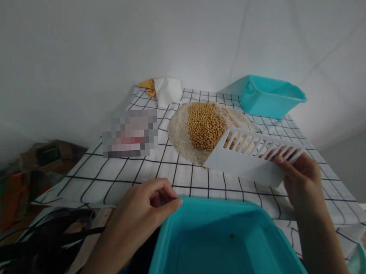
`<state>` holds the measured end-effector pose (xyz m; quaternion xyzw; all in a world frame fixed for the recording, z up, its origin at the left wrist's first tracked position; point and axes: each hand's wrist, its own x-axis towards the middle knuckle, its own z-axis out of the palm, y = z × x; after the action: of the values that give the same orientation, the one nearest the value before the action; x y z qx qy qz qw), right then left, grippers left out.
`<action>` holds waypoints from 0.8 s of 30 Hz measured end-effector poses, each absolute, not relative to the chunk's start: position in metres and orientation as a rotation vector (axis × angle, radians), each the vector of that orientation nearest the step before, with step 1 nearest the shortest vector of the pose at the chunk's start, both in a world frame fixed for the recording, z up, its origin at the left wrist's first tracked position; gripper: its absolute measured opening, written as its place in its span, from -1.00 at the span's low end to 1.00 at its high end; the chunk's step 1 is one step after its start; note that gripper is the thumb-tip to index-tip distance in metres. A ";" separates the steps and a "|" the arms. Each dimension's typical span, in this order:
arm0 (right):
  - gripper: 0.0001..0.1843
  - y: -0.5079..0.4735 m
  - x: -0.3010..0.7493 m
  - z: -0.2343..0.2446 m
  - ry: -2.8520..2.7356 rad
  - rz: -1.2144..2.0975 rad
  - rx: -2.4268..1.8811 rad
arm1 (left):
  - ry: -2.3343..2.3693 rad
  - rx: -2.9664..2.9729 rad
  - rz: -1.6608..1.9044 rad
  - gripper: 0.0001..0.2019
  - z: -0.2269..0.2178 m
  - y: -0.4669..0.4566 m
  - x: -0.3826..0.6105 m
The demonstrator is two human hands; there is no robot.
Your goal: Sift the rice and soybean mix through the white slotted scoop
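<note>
From where I stand, the person's right hand (303, 175) has its thumb on the near face of a white slotted plastic piece (239, 166) and its fingers behind, showing through the slots. The piece is tilted above the desk (147, 163), its left end in front of a heap of pale grain (180, 133) with yellow beans (204, 125) piled over the middle; I can't tell whether it touches them. The left hand (143, 202) is half curled, thumb and fingertips close together at the far left corner of a teal tub (217, 202) just off the desk's near edge; whether they pinch the rim I can't tell. A small dark speck (232, 236) lies inside. Toward the wall, a second teal container (262, 102) sits right of the heap, and a white cloth (168, 92) lies to its left, beside something yellow (149, 87).
</note>
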<state>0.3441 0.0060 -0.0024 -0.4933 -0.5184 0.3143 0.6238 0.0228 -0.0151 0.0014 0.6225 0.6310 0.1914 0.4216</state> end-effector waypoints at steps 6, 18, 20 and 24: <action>-0.95 0.007 0.346 -0.002 -1.184 0.714 -1.134 | 1.584 1.555 0.481 -0.77 0.002 -0.016 0.023; -0.96 0.007 0.346 -0.006 -1.226 0.781 -1.167 | 1.563 1.551 0.494 -0.78 0.000 -0.016 0.022; -0.94 0.006 0.346 -0.007 -1.236 0.828 -1.179 | 1.560 1.557 0.507 -0.79 0.000 -0.016 0.023; -0.87 0.004 0.344 -0.006 -1.230 0.956 -1.212 | 1.558 1.550 0.516 -0.79 0.001 -0.016 0.022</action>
<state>0.3437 0.0044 -0.0064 -0.5124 -0.5199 0.4039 0.5514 0.0218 -0.0161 0.0005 0.6207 0.6237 0.2066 0.4278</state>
